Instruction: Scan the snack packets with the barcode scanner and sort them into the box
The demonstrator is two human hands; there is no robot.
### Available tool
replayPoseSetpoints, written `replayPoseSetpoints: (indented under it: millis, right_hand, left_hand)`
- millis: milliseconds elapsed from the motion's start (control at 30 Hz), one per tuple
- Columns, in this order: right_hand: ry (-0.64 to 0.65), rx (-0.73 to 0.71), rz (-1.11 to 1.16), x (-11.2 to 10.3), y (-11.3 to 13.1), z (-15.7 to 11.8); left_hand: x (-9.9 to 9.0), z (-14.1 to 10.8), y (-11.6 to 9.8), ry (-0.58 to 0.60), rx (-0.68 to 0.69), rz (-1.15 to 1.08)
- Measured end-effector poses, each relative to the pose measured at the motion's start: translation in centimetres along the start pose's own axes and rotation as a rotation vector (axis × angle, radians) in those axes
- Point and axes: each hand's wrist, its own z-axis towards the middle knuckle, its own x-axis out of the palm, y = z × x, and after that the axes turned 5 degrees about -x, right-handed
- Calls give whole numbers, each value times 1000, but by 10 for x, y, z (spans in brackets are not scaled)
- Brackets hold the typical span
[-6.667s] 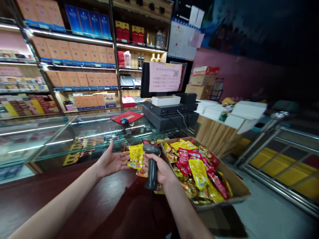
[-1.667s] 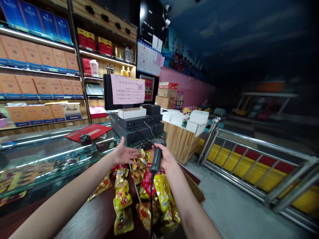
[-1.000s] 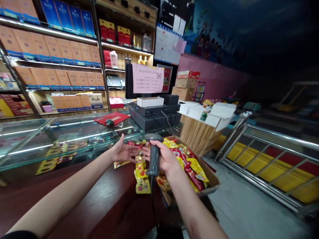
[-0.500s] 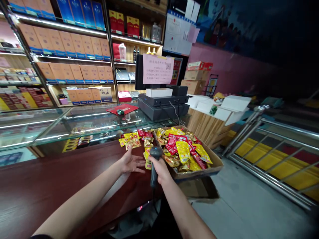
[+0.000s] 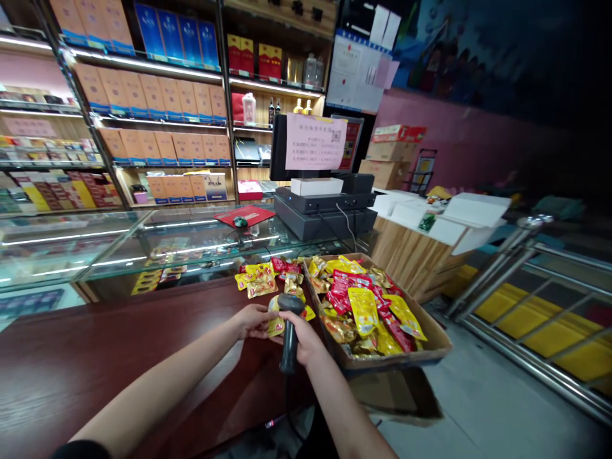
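Observation:
My right hand [image 5: 306, 336] is wrapped round the handle of a dark barcode scanner [image 5: 289, 338], its cable hanging down below. To its left, my left hand [image 5: 254, 320] pinches the edge of a yellow snack packet [image 5: 275, 322]; the scanner's head partly hides this packet. Beyond the hands lies a small pile of yellow, gold and red snack packets [image 5: 262, 279] on the dark red wooden counter [image 5: 191, 338]. Close on the right, an open cardboard box [image 5: 433, 331] is filled with several more packets [image 5: 363, 309] in yellow, red and gold.
A dark cash register base with a monitor [image 5: 280, 146] stands on the glass display counter [image 5: 186, 234]. A mouse [image 5: 240, 221] rests on a red mat [image 5: 261, 215]. A metal railing [image 5: 526, 344] runs along the right. Shelves of boxed goods [image 5: 165, 95] line the back.
My left hand has gone from spread fingers to gripping a yellow packet beside the scanner. The scanner has shifted slightly left and down relative to the packets. The view has tilted a little.

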Motion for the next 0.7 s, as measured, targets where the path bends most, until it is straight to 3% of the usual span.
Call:
replayPoseSetpoints:
  millis: [133,267,433,700]
  right_hand:
    - [49,16,113,9,5,7]
    - [84,-30,158,17,10,14]
    - [-29,-137,35,14,16,29]
    - [-130,-283,-112,18,38,51]
  left_hand:
    - [-14,2,-7,-105,60,101]
    - [-20,4,-17,-70,170,33]
    - [-29,8,-30,-57,254,-96]
    - [-53,11,-49,19,250,319]
